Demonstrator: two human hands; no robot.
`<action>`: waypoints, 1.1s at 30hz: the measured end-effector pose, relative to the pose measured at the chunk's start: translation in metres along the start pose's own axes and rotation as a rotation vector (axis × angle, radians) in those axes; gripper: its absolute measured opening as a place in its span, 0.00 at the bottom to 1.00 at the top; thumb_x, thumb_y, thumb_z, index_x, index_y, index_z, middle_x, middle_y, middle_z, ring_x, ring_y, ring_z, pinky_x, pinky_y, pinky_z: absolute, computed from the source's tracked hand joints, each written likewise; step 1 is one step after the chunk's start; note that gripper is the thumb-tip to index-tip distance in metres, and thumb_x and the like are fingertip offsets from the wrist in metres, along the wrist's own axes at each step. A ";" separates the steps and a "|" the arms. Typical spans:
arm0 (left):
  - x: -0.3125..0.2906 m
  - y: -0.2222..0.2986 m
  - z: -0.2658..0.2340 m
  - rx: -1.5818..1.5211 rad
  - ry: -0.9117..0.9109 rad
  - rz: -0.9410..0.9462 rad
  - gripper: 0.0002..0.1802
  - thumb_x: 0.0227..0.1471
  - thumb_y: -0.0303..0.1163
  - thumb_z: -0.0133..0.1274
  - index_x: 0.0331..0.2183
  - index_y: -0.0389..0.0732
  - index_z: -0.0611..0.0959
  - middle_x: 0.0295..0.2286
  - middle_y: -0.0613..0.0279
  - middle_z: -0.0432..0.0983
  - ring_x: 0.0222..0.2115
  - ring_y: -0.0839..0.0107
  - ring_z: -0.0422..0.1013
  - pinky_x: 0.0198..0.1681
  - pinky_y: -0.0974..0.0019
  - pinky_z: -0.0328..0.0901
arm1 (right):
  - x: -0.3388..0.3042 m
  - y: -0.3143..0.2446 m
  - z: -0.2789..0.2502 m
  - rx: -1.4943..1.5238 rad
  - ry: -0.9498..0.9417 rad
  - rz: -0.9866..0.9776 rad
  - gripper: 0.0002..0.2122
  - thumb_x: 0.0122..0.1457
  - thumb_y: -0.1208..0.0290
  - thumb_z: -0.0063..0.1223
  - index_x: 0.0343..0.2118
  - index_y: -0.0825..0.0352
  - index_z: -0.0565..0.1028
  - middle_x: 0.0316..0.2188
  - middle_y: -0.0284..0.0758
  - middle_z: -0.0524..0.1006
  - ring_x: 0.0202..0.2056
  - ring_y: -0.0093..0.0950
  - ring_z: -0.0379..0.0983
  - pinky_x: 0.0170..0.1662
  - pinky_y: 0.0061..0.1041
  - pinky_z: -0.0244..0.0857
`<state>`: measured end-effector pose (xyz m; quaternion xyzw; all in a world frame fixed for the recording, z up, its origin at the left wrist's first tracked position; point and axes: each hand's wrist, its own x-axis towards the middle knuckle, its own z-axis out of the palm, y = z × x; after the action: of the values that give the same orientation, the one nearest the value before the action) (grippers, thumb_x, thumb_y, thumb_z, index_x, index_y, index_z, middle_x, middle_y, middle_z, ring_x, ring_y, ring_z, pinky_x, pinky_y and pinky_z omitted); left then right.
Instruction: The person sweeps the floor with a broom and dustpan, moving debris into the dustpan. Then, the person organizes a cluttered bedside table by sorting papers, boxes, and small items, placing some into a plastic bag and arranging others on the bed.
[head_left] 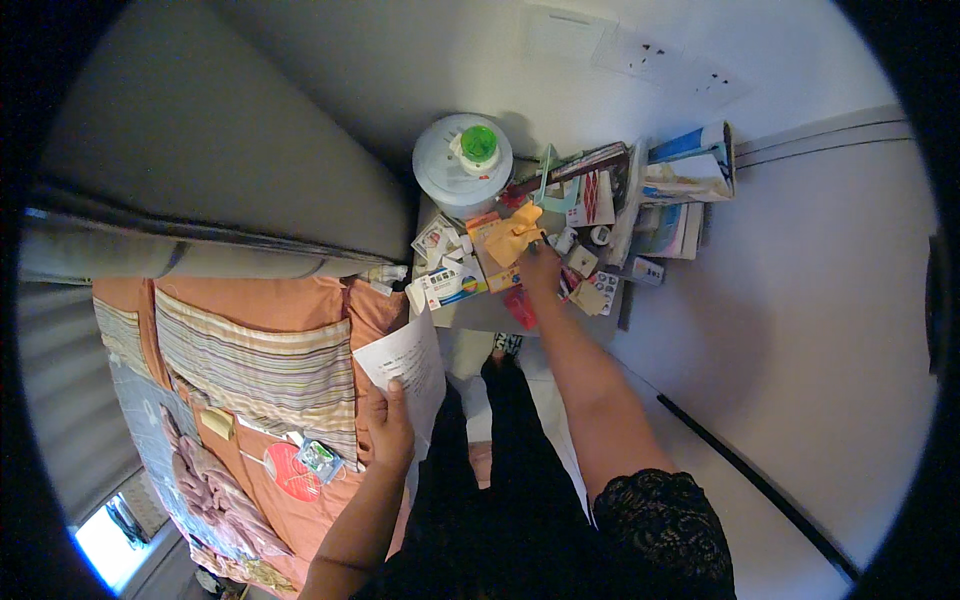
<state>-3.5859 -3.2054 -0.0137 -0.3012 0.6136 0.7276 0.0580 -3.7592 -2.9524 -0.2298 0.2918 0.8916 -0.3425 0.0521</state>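
Note:
My left hand (391, 425) is closed on a white sheet of paper (405, 358) with printed lines, its thumb lying on top. The sheet hangs tilted between the bed and the small bedside table (490, 318). Over that table, my right hand (541, 268) is reaching in, fingers closed against a crumpled yellow-orange piece (512, 236), paper or cloth. The fingertips are partly hidden. Beneath this piece lies an orange box (498, 276). Small boxes (582, 262) sit right of my right hand, and a red packet (520, 308) is just below it.
A large pale-blue round container (462, 165) with a green-topped item (479, 144) stands at the table's back left. Books (690, 175) lean at the right against the wall. White boxes (445, 285) crowd the left side. The bed (330, 300) with striped pillows is left; my legs are below.

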 end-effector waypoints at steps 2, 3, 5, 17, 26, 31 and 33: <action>0.008 -0.009 0.003 -0.059 0.019 -0.041 0.22 0.59 0.34 0.42 0.53 0.34 0.65 0.46 0.56 0.68 0.45 0.70 0.64 0.49 0.68 0.58 | 0.023 0.000 0.018 0.022 0.082 -0.070 0.22 0.45 0.59 0.60 0.37 0.71 0.71 0.37 0.48 0.75 0.40 0.43 0.72 0.42 0.36 0.66; 0.012 -0.016 0.002 -0.096 0.035 -0.040 0.24 0.59 0.34 0.42 0.54 0.34 0.63 0.47 0.56 0.67 0.45 0.69 0.64 0.50 0.68 0.58 | 0.028 -0.011 0.024 0.009 0.072 -0.004 0.22 0.45 0.59 0.61 0.37 0.71 0.71 0.37 0.47 0.75 0.40 0.43 0.72 0.42 0.36 0.66; 0.015 -0.020 0.006 -0.029 0.074 -0.035 0.23 0.59 0.35 0.42 0.53 0.36 0.63 0.46 0.56 0.67 0.45 0.68 0.64 0.49 0.66 0.59 | 0.033 -0.043 0.024 -0.020 0.056 0.129 0.22 0.44 0.58 0.62 0.35 0.70 0.71 0.37 0.46 0.75 0.39 0.43 0.73 0.42 0.36 0.66; 0.022 -0.001 0.000 -0.337 0.043 -0.161 0.19 0.60 0.37 0.38 0.51 0.40 0.64 0.45 0.54 0.67 0.43 0.62 0.67 0.44 0.59 0.65 | -0.004 -0.016 -0.041 0.794 -0.020 -0.022 0.11 0.51 0.72 0.58 0.36 0.71 0.74 0.29 0.32 0.76 0.29 0.22 0.72 0.33 0.21 0.66; 0.019 -0.001 -0.005 -0.682 -0.100 -0.417 0.21 0.60 0.36 0.37 0.52 0.39 0.63 0.47 0.54 0.66 0.48 0.60 0.64 0.52 0.56 0.60 | -0.201 -0.103 -0.098 0.549 -0.400 -0.981 0.07 0.52 0.71 0.49 0.33 0.67 0.69 0.51 0.48 0.65 0.52 0.46 0.61 0.57 0.40 0.49; -0.003 -0.005 -0.039 -0.846 -0.242 -0.533 0.21 0.60 0.38 0.34 0.51 0.38 0.65 0.48 0.53 0.66 0.48 0.60 0.64 0.55 0.53 0.56 | -0.265 -0.076 -0.073 0.476 -0.537 -0.611 0.18 0.55 0.68 0.44 0.48 0.67 0.67 0.51 0.48 0.66 0.53 0.47 0.60 0.55 0.38 0.53; -0.017 0.009 -0.054 -0.663 -0.094 -0.560 0.21 0.60 0.39 0.34 0.50 0.37 0.68 0.45 0.53 0.69 0.47 0.61 0.65 0.54 0.56 0.57 | -0.270 -0.055 -0.071 0.252 -0.670 -0.136 0.15 0.58 0.62 0.43 0.42 0.67 0.69 0.35 0.50 0.74 0.38 0.48 0.71 0.41 0.40 0.64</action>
<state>-3.5565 -3.2528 -0.0013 -0.4249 0.2381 0.8544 0.1809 -3.5596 -3.0705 -0.0652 0.1076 0.7932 -0.5289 0.2821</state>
